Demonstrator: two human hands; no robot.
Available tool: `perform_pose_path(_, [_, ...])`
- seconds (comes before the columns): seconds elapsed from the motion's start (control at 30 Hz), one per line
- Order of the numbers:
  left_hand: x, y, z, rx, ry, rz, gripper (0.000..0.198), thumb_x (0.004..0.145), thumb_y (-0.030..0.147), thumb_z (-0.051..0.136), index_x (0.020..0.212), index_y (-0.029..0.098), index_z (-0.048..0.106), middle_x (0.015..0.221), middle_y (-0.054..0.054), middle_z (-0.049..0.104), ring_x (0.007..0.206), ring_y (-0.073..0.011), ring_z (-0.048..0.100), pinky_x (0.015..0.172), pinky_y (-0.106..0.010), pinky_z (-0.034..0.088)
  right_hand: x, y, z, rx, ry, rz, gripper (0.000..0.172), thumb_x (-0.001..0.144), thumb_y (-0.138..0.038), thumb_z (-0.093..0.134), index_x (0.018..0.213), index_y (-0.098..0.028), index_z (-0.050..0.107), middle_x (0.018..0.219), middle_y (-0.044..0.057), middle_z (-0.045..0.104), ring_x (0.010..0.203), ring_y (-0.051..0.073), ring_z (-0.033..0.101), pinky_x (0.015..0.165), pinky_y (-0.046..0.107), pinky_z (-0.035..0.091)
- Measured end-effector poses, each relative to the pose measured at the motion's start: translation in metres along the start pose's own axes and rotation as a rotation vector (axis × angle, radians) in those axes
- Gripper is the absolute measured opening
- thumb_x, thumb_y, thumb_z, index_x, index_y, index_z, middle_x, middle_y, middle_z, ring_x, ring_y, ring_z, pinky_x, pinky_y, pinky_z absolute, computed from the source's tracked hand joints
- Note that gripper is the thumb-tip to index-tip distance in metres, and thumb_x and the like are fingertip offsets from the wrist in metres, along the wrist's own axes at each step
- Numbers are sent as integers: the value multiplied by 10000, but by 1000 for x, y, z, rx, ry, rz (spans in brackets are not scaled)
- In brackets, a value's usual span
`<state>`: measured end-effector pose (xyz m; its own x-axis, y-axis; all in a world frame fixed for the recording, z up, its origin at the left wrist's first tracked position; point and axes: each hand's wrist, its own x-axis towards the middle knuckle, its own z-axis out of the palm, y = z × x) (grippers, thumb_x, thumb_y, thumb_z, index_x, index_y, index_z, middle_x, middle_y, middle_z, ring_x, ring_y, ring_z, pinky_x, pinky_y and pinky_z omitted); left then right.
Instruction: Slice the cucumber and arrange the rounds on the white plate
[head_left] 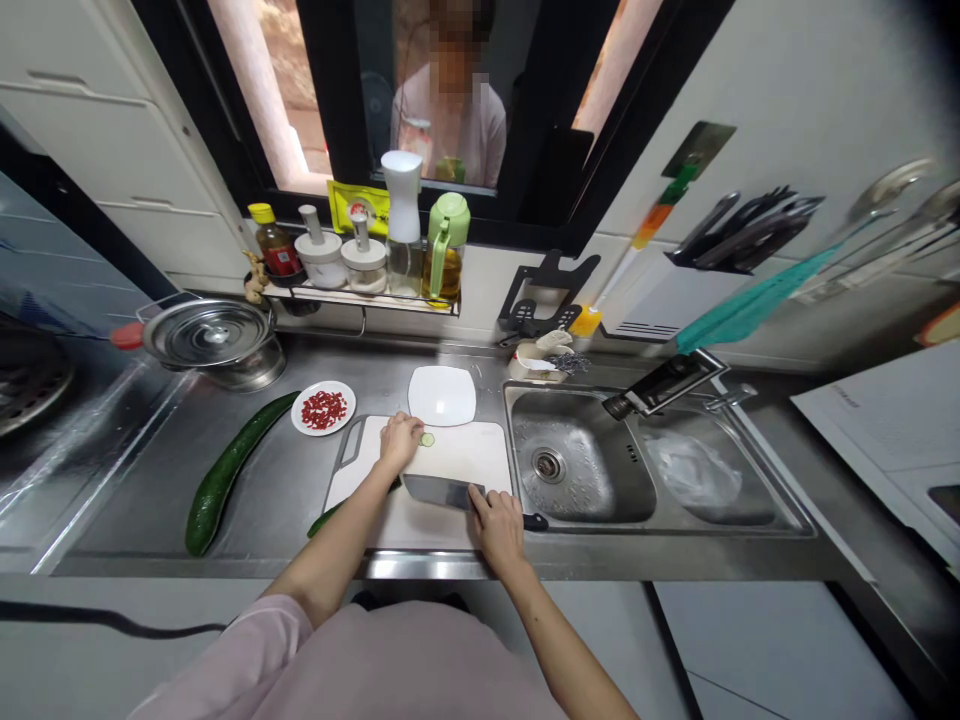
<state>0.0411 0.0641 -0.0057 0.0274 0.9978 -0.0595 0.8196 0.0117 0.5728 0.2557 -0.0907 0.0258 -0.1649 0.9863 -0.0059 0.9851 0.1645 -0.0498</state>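
A white cutting board [457, 455] lies on the steel counter. My left hand [400, 440] is over its upper left part, fingertips bent together beside a thin green-rimmed slice [427, 439]; whether they pinch anything is too small to tell. My right hand [498, 522] grips a knife [439, 490] near the handle end, the blade lying across the board and pointing left. A piece of green cucumber [324, 520] shows partly under my left forearm at the board's left edge. Just behind the board sits a white square plate [442, 395].
A whole long cucumber [238, 470] and a plate of chopped red pieces [323, 408] lie at left, near a lidded pot [247, 368]. The sink [581, 475] and faucet [667, 385] are at right. Bottles stand on a rack [375, 298] behind.
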Motion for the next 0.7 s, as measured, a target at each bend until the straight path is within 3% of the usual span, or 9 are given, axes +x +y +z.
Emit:
perform_pose_path(0.13, [-16,-14,-13,-215,197,-169,269,877,331,502,986,195,707,968,-77,640,857,-187,594,832,-306,464,2,0,-1,8,4,11,352,921,-239,502,1251,-279,619,849,62,600,839,194,466,767,310,269])
perform_pose_path(0.27, [-43,-23,-23,-310,285,-214,287,872,355,507,971,177,710,935,-73,643,768,-169,603,788,-299,490,6,-2,0,12,-4,21,357,912,-232,512,1249,-282,619,860,62,607,840,192,473,772,307,275])
perform_pose_path(0.4, [-71,-29,-28,-286,250,-164,267,878,344,509,972,195,710,956,-70,649,784,-168,605,808,-309,493,10,-4,0,22,-21,30,367,898,-214,526,1246,-285,619,871,57,618,847,189,484,777,303,273])
perform_pose_path(0.7, [-115,-45,-48,-14,51,-43,316,828,444,603,1073,257,671,1100,-69,640,1080,-249,554,958,-370,406,14,-7,-2,54,-36,55,381,888,-192,522,1248,-276,617,866,48,625,855,185,494,769,295,260])
